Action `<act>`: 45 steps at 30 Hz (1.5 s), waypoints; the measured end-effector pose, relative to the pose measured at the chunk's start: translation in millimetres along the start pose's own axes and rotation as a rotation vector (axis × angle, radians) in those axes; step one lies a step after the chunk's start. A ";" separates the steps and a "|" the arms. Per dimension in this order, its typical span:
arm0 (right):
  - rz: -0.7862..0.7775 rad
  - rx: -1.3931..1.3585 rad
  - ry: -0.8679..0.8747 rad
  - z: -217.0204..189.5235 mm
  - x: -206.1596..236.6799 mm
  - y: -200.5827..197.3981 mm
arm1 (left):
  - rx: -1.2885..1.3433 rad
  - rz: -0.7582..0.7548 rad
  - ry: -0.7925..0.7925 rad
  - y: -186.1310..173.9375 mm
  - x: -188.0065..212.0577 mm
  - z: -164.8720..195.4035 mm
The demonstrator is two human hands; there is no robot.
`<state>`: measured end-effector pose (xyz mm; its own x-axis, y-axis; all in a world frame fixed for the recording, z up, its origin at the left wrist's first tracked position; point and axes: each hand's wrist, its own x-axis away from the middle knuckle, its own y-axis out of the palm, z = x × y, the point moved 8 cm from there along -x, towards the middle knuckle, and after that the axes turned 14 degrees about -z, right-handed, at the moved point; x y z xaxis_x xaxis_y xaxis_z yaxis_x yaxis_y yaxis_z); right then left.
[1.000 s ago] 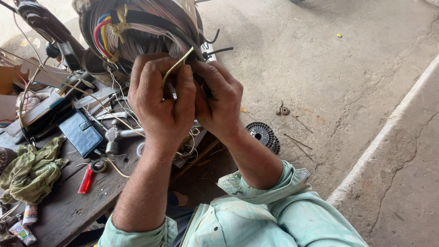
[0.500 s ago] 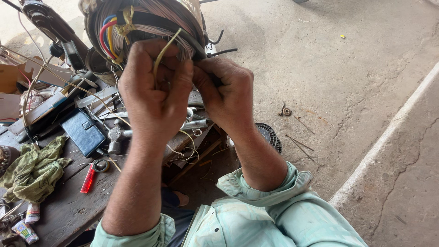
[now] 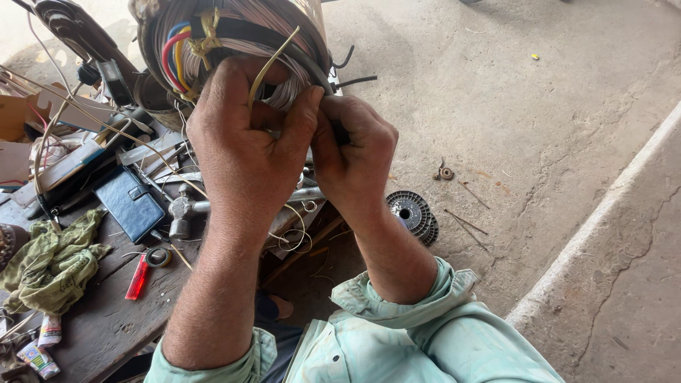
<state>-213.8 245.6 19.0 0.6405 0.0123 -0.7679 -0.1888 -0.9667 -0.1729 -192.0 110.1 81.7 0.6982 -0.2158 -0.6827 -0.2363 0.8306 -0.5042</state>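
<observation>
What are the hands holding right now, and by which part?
Both hands, left hand and right hand, grip the wire coil at its lower edge; the left fingers pinch a yellowish tie strip.

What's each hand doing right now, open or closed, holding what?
Left hand: closed, gripping the wire coil and a yellow strip.
Right hand: closed, pinching at the coil; exactly what it holds cannot be told.

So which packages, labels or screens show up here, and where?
Small tube: bench's bottom-left corner, white with red end.
Second tube or packet: just below it, multicoloured print.
Cardboard box: far left edge, brown, open flap.
Dark blue case: on the bench beside the hammer, flat, rectangular.
No screens.
</observation>
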 end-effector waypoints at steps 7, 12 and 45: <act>0.066 0.005 -0.112 -3.8 13.9 13.9 | -0.234 0.098 0.094 6.0 4.8 2.1; 0.052 0.038 -0.154 4.7 19.2 18.7 | -0.275 0.102 0.061 12.8 9.3 -1.2; -0.069 0.244 -0.537 -12.9 14.1 -8.6 | -0.844 -0.023 0.237 -8.0 51.8 -4.1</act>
<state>-193.6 250.7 17.6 0.2036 0.2624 -0.9432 -0.3663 -0.8730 -0.3219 -156.7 90.2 48.2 0.5721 -0.4070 -0.7121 -0.7106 0.1877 -0.6781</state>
